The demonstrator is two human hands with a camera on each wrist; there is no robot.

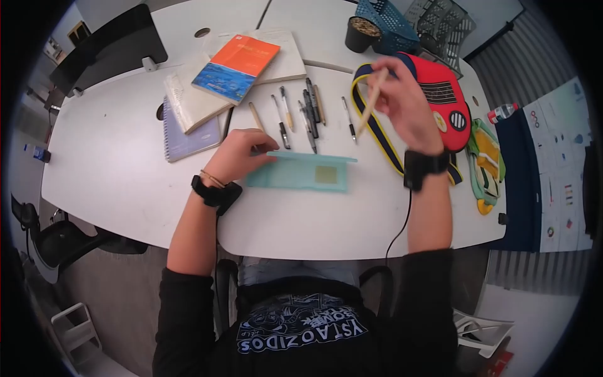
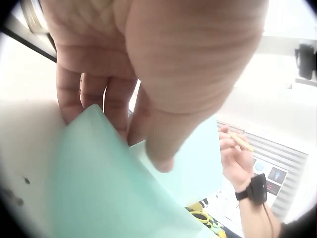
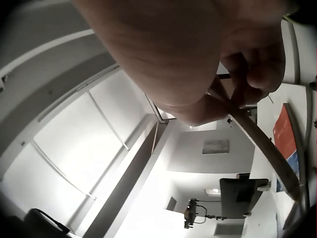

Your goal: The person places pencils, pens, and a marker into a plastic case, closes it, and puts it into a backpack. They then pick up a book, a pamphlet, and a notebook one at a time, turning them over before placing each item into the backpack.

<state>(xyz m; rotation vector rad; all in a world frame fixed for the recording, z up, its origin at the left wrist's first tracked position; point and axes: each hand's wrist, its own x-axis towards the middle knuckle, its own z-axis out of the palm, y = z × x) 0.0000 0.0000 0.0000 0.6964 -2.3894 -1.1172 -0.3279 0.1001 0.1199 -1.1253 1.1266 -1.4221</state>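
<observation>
A translucent teal pencil case (image 1: pixel 286 179) lies on the table in front of the person, its lid (image 1: pixel 314 156) raised along the far side. My left hand (image 1: pixel 237 156) grips the lid's left end; in the left wrist view the thumb (image 2: pixel 161 144) lies on one side and the fingers on the other. A pale rectangular patch (image 1: pixel 326 174) shows in the case. Up over the bag strap, my right hand (image 1: pixel 407 103) pinches a tan wooden pencil (image 1: pixel 373 100), which slants down to the left. Its tapered end shows in the right wrist view.
Several pens (image 1: pixel 309 113) lie loose beyond the case. Books, an orange-and-blue one (image 1: pixel 237 66) on top, and a spiral notebook (image 1: pixel 188 138) are at left. A red bag (image 1: pixel 443 94), a green-yellow pouch (image 1: pixel 487 157), a potted plant (image 1: pixel 362 34) and baskets (image 1: pixel 389 28) stand right.
</observation>
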